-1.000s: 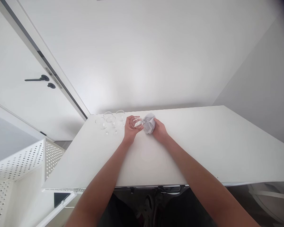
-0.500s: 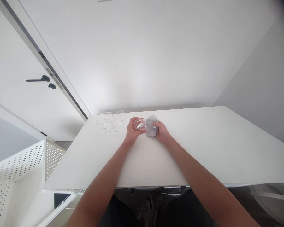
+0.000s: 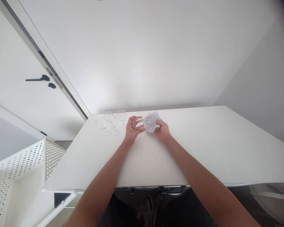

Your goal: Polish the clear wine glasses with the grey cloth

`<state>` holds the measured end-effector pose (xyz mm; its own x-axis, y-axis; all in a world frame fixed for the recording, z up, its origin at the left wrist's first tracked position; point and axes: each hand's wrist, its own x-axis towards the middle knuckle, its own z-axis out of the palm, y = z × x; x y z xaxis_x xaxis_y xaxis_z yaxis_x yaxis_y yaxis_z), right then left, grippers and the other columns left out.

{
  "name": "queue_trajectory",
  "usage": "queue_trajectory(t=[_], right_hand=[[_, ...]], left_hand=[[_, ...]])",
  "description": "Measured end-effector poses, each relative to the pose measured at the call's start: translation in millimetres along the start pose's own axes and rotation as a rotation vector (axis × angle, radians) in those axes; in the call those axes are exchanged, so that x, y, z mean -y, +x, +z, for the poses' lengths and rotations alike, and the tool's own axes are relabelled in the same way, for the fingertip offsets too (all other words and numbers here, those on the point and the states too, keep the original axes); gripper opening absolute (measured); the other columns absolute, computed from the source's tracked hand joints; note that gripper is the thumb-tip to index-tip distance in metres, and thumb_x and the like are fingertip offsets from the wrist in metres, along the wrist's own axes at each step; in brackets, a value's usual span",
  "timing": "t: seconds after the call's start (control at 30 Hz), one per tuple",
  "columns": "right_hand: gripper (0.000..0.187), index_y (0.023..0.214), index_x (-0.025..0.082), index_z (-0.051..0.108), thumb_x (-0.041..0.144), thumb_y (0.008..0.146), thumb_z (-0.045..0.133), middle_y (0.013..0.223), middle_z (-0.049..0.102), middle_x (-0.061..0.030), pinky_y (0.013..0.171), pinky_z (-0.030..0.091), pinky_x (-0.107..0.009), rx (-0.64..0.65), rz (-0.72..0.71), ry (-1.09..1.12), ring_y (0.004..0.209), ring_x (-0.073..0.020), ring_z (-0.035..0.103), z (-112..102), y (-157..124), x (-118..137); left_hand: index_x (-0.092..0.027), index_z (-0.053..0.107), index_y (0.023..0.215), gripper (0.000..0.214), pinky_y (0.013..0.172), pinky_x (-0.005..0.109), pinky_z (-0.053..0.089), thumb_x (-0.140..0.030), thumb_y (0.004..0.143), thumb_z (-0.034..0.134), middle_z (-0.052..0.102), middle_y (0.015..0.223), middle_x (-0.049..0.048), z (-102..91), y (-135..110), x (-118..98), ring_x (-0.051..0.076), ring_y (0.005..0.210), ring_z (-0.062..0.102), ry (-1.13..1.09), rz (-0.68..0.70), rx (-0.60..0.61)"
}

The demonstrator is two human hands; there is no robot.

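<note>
Over the far middle of the white table (image 3: 203,148), my left hand (image 3: 132,130) is closed round a clear stemmed glass (image 3: 137,123) that lies tipped sideways. My right hand (image 3: 162,130) grips a crumpled pale grey cloth (image 3: 151,122) and presses it against the glass's other end. Several more clear stemmed glasses (image 3: 110,121) stand upright in a cluster just left of my left hand, near the table's back left corner.
A white door with a black handle (image 3: 39,78) is at the left. A white perforated metal shelf (image 3: 19,164) stands below the table's left edge. White walls rise behind and to the right. Dark items lie on the floor under the near edge.
The cloth in my right hand has shifted up and round the end of the glass. My left hand has turned the glass slightly; both hands stay in the same place.
</note>
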<state>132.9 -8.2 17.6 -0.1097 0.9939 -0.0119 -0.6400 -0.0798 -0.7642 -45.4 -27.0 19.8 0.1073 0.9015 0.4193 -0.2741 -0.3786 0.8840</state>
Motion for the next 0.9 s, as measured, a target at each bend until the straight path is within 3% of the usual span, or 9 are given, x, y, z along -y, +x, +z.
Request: queue_trajectory(t=[0.37,0.9], right_hand=[[0.022,0.088,0.024,0.064,0.023,0.066,0.062,0.094,0.069,-0.0015,0.073,0.049,-0.033,-0.08,-0.018,-0.025,0.087,-0.0222,0.061,-3.6,4.6,-1.9],[0.022,0.089,0.024,0.066,0.024,0.068,0.061,0.088,0.066,-0.0006,0.068,0.045,-0.03,-0.094,-0.039,-0.08,0.081,-0.0194,0.057,-5.1,2.4,-0.2]], left_hand=[[-0.031,0.052,0.119,0.064,0.101,0.052,0.055,-0.03,0.068,0.091,0.057,0.137,0.009,0.7,0.4,0.9,0.027,0.126,0.058,-0.002,0.01,-0.012],[-0.03,0.052,0.119,0.064,0.1,0.052,0.056,-0.028,0.068,0.091,0.056,0.138,0.0087,0.1,0.5,0.6,0.027,0.128,0.058,0.001,0.0,-0.011]])
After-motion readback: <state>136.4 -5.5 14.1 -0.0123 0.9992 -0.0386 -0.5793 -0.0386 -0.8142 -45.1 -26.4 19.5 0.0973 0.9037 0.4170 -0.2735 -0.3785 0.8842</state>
